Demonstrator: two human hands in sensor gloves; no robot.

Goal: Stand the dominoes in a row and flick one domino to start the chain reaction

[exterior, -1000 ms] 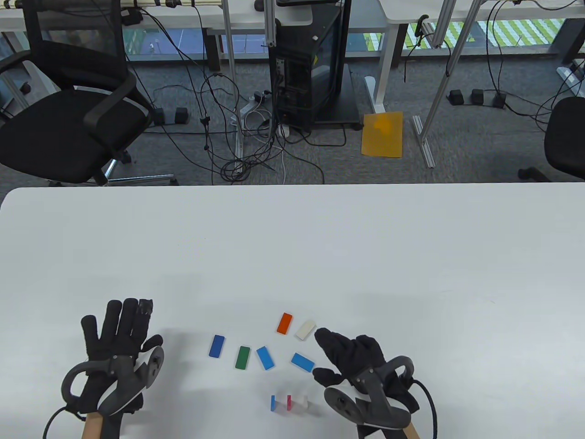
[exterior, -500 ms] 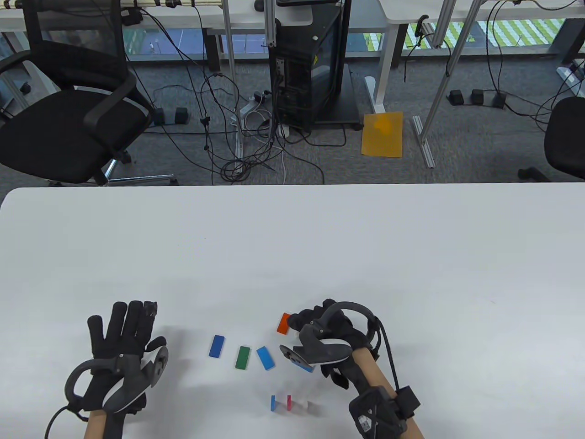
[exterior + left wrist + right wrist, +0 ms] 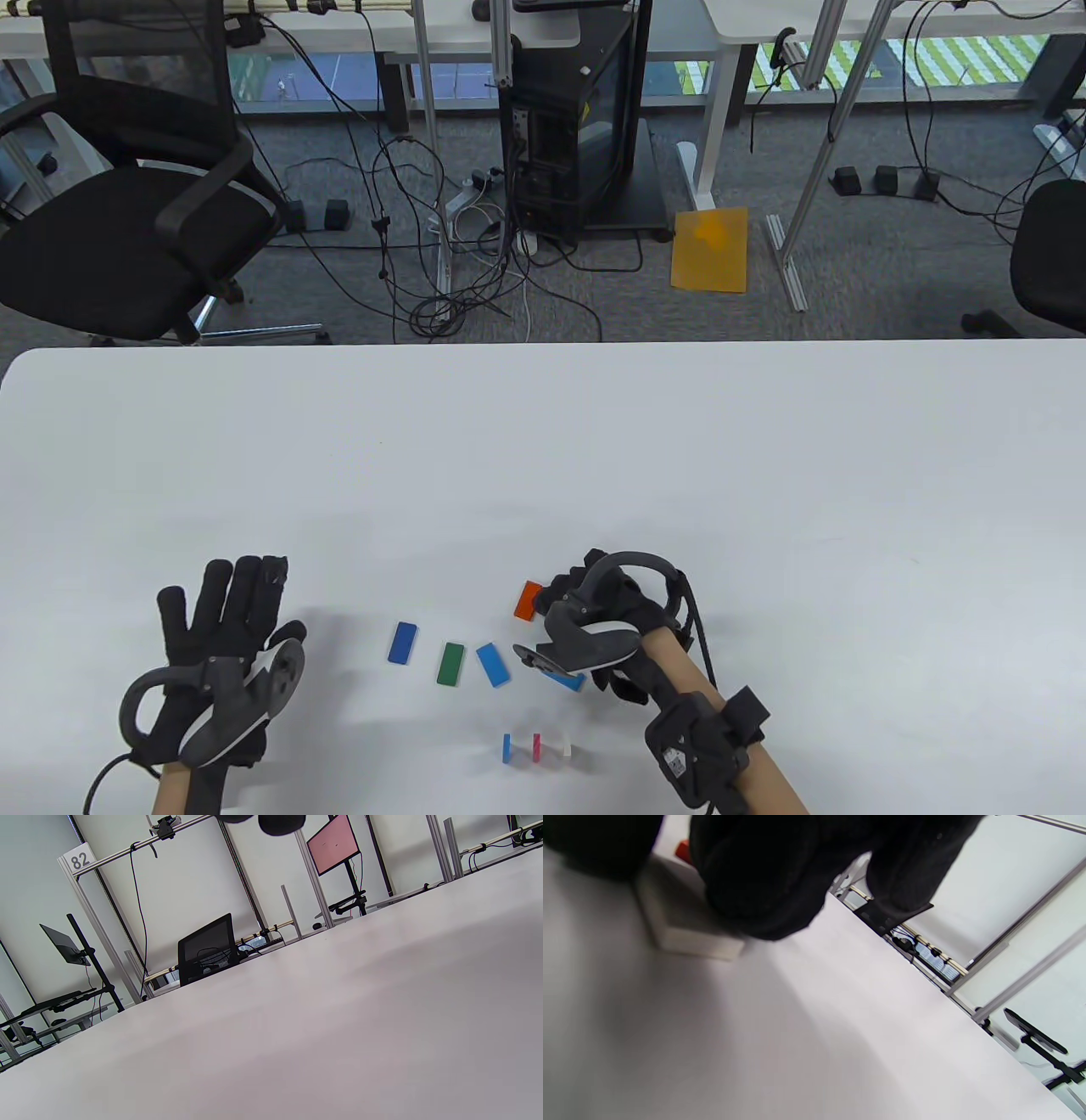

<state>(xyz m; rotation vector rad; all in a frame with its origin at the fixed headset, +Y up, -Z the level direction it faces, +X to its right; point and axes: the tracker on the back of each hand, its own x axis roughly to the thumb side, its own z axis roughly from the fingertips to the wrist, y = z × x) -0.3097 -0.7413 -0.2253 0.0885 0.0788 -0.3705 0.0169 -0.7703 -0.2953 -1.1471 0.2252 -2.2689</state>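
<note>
Three dominoes stand in a short row near the front edge: blue (image 3: 506,748), pink (image 3: 536,746) and white (image 3: 567,749). Lying flat behind them are a dark blue domino (image 3: 403,642), a green one (image 3: 450,663), a light blue one (image 3: 493,665), an orange one (image 3: 528,599), and another light blue one (image 3: 567,681) half under the right tracker. My right hand (image 3: 560,596) covers a flat white domino (image 3: 683,929); its fingers (image 3: 755,891) and thumb curl down onto it. My left hand (image 3: 222,615) lies flat with fingers spread, left of the dominoes, holding nothing.
The white table (image 3: 594,441) stretches far behind and to the right of the dominoes. Beyond its far edge are a black office chair (image 3: 127,229), floor cables and a black computer case (image 3: 577,127). The left wrist view shows only bare tabletop (image 3: 339,1005).
My right hand has turned palm down and reached forward and left onto the flat white domino, which it now hides from above. The left hand has barely moved.
</note>
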